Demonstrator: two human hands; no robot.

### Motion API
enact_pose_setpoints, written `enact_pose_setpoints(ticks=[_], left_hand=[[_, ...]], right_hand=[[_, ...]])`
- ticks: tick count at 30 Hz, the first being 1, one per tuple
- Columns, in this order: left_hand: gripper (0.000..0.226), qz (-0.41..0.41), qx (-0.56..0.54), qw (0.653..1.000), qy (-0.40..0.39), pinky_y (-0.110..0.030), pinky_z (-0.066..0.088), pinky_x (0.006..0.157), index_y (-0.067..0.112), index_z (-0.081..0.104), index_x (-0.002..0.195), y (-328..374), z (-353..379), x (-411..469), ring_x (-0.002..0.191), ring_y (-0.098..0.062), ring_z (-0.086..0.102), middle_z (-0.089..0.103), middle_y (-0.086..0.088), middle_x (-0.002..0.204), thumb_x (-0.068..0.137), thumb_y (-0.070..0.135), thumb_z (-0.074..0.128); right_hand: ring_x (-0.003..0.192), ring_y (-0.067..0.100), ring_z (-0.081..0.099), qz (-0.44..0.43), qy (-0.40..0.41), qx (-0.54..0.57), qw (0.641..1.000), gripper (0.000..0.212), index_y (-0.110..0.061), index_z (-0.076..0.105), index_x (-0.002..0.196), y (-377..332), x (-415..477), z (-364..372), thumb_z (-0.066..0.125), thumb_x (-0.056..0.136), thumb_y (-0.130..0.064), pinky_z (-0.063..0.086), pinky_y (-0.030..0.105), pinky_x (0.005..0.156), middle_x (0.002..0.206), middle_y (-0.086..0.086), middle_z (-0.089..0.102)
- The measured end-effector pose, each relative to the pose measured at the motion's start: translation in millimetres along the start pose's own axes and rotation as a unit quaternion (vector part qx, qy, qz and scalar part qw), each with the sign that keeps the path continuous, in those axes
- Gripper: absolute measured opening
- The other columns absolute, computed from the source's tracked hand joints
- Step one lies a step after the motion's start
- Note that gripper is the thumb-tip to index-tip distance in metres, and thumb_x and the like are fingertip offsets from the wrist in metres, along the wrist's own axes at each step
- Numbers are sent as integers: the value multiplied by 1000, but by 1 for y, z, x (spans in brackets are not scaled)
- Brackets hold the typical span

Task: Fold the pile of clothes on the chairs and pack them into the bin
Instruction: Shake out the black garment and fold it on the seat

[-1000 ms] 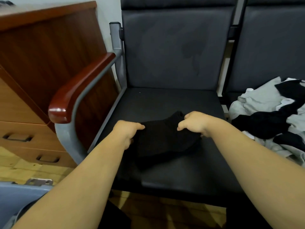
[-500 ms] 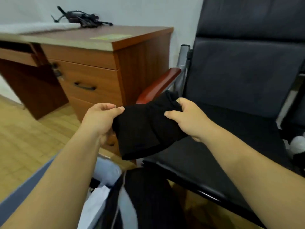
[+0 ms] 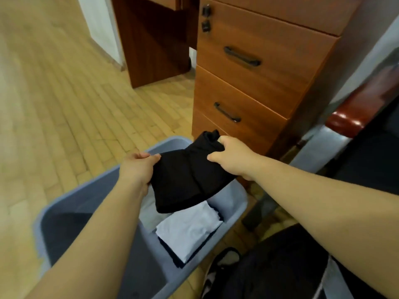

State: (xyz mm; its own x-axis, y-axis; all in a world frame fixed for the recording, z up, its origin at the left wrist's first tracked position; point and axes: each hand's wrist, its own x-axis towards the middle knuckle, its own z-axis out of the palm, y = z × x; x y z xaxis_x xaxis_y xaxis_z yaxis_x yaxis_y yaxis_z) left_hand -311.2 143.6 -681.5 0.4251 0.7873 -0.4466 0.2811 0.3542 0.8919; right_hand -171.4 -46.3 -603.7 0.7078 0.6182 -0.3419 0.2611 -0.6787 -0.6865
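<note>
A folded black garment (image 3: 185, 178) hangs in the air over the blue plastic bin (image 3: 64, 203) on the floor. My left hand (image 3: 136, 167) pinches its left edge, and my right hand (image 3: 231, 156) grips its upper right corner. Inside the bin lies a folded white garment (image 3: 190, 229) on top of darker folded clothes (image 3: 172, 253). The chair's red-brown armrest (image 3: 354, 113) shows at the right edge; the pile of clothes on the chairs is out of view.
A wooden drawer cabinet (image 3: 259, 83) with dark handles stands just behind the bin. Wood plank floor (image 3: 54, 93) spreads to the left. The chair's metal leg (image 3: 257, 210) stands right of the bin. My dark trouser leg and a shoe (image 3: 222, 268) are at the bottom right.
Both hands have carried the folded black garment off the chair seat, leftward and down, to above the bin. My view has swung from the chair to the floor and bin.
</note>
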Motion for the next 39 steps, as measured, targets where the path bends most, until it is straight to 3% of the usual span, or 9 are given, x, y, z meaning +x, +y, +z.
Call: enact_pose_setpoints(ticks=[3,7,11,15,19,21,26,31,39], left_hand=[[21,-2,55,997,46,-42,55,68,16,63,89,-25,-16,29,81,-29,66,67,-9,85,85,27,81],[31,6,149,984,93,-33,46,66,11,59,108,-47,-30,60,78,-18,59,63,-3,92,92,33,75],[76,-52,302,949,71,-52,52,96,15,40,141,-68,-30,78,114,-38,57,52,-13,135,85,55,70],[82,-19,371,929,10,-57,47,104,14,28,154,-71,4,61,129,-43,48,38,-15,151,91,49,68],[71,56,358,929,-78,-27,49,70,14,33,153,-54,51,27,95,-18,57,45,-7,146,95,37,67],[65,97,350,925,-112,-16,33,55,13,35,153,-40,73,6,71,-3,47,50,0,137,99,31,65],[60,191,344,895,-210,-27,49,67,23,41,151,0,118,-64,66,3,46,56,-3,130,98,31,67],[59,277,347,835,-325,-29,45,93,30,45,147,25,166,-142,122,-12,56,52,8,141,95,40,70],[58,353,382,730,-444,-29,52,92,32,49,143,27,285,-284,116,-9,57,52,9,138,91,36,75]], right_hand=[[80,26,61,19,-46,-25,998,17,-23,53,108,2,41,36,65,97,-27,41,36,67,98,11,65],[107,30,65,37,-83,-60,994,55,-16,49,144,5,90,80,65,96,-37,51,36,85,128,6,63],[76,26,55,81,-94,-151,981,33,-15,53,96,13,112,98,57,102,-47,40,35,63,77,5,57],[126,37,59,57,-125,-227,964,62,-9,46,144,17,109,84,60,99,-49,51,46,103,141,22,57],[91,29,62,24,-148,-274,950,62,-14,39,147,19,79,44,64,98,-43,53,36,76,114,10,62],[101,28,60,17,-146,-282,948,68,-16,36,152,22,57,19,66,97,-41,52,36,83,130,9,58],[132,23,51,28,-90,-216,972,68,-25,39,152,45,-23,-53,71,94,-38,47,34,100,154,1,46],[128,14,53,43,19,-144,989,64,-34,44,147,92,-123,-123,72,91,-47,48,31,99,137,-9,53],[133,12,50,139,163,-61,975,63,-39,46,144,219,-277,-201,73,88,-51,44,30,104,152,-12,47]])
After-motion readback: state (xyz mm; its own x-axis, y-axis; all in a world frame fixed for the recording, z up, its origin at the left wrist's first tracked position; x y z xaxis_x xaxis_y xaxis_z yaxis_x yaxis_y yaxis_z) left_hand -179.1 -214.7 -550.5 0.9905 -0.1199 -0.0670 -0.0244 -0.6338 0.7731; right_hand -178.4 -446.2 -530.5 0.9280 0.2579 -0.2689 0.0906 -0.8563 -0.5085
